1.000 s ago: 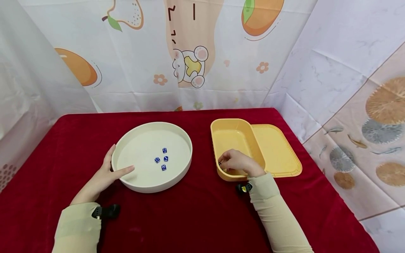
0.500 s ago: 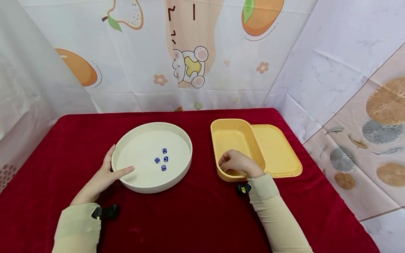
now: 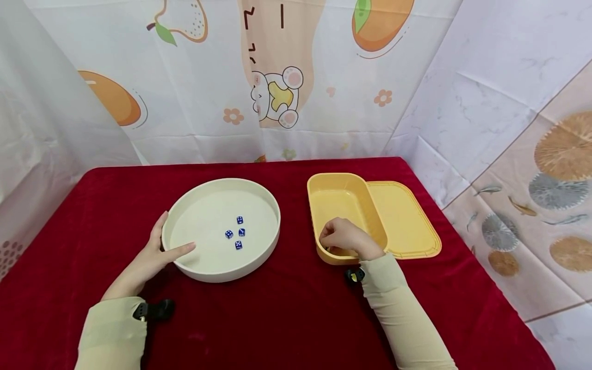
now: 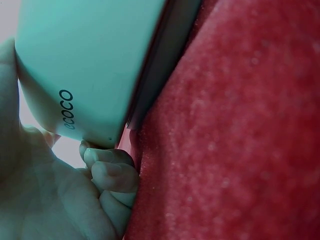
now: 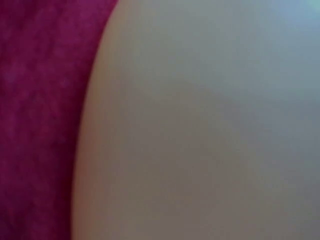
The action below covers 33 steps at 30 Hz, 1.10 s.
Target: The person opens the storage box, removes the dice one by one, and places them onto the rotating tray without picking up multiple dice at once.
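Note:
Several blue dice with white pips (image 3: 241,232) lie near the middle of a round cream tray (image 3: 199,216). My left hand (image 3: 150,259) grips the tray's left side, thumb over the rim and fingers outside. In the left wrist view, fingers (image 4: 115,175) curl below the tray's outer wall (image 4: 90,65), which bears the lettering "ecoco". My right hand (image 3: 344,237) reaches into the near end of a yellow rectangular box (image 3: 337,198), fingers curled down. A small dark spot shows below its fingertips; I cannot tell what they hold.
A yellow lid (image 3: 407,221) lies flat to the right of the box. Red cloth (image 3: 259,313) covers the table. Patterned curtains (image 3: 194,103) hang behind and at both sides. A blurred pale wall (image 5: 200,140) fills most of the right wrist view.
The right hand's fingers have shifted slightly inside the box, and the blue bit seen at its fingertips earlier is now hidden. My left hand and the dice in the tray stay put.

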Each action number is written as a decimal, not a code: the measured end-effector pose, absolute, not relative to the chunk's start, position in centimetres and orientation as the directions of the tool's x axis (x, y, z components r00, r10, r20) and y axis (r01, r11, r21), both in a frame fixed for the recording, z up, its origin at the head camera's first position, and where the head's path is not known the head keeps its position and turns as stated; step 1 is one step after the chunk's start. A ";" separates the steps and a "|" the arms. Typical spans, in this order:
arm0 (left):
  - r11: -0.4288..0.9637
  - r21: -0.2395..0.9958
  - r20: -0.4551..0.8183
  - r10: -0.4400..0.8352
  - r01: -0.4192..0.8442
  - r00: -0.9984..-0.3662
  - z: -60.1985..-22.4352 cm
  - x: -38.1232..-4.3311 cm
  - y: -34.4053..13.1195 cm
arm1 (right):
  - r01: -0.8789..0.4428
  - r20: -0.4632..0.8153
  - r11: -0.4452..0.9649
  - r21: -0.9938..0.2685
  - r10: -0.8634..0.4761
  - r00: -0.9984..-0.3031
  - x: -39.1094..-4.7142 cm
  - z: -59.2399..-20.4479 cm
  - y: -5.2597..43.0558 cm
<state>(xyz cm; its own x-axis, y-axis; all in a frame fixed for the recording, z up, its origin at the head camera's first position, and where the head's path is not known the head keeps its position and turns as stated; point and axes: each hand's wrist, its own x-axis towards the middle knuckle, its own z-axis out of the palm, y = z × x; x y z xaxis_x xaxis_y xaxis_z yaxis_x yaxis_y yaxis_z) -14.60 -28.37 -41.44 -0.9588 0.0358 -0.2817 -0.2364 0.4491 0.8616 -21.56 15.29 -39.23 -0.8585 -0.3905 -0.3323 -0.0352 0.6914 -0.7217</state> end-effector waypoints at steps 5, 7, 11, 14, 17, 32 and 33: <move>0.452 0.862 -0.273 0.037 -0.228 -0.961 -41.5 -14.6 -28.4 | -0.054 -0.282 0.668 -0.742 -0.384 -0.879 -21.7 -39.4 15.4; 0.451 0.864 -0.269 0.038 -0.223 -0.963 -41.5 -14.6 -28.4 | -0.046 -0.266 0.651 -0.758 -0.372 -0.889 -21.8 -39.4 15.4; 0.449 0.867 -0.263 0.040 -0.218 -0.964 -41.5 -14.6 -28.5 | -0.028 -0.235 0.623 -0.782 -0.335 -0.912 -22.0 -39.3 15.4; 0.450 0.866 -0.262 0.039 -0.217 -0.964 -41.5 -14.6 -28.5 | -0.005 -0.214 0.597 -0.802 -0.295 -0.931 -22.1 -39.1 15.3; 0.448 0.867 -0.264 0.038 -0.220 -0.964 -41.5 -14.6 -28.5 | 0.007 -0.186 0.564 -0.826 -0.262 -0.947 -22.1 -38.9 15.2; 0.447 0.868 -0.262 0.041 -0.217 -0.964 -41.2 -14.4 -28.3 | -0.066 0.011 0.347 -0.935 -0.159 -0.987 -21.8 -37.9 14.9; 0.447 0.868 -0.261 0.042 -0.216 -0.964 -41.2 -14.4 -28.3 | -0.063 0.014 0.330 -0.942 -0.150 -0.989 -21.7 -37.8 14.9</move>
<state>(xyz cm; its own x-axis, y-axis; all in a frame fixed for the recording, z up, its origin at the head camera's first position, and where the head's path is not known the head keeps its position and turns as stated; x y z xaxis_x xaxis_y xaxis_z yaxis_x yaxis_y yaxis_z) -14.42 -28.33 -41.18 -0.9643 0.0418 -0.2614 -0.2158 0.4473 0.8680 -21.74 14.88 -37.80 -0.9886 -0.1502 0.0140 -0.0635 0.3297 -0.9419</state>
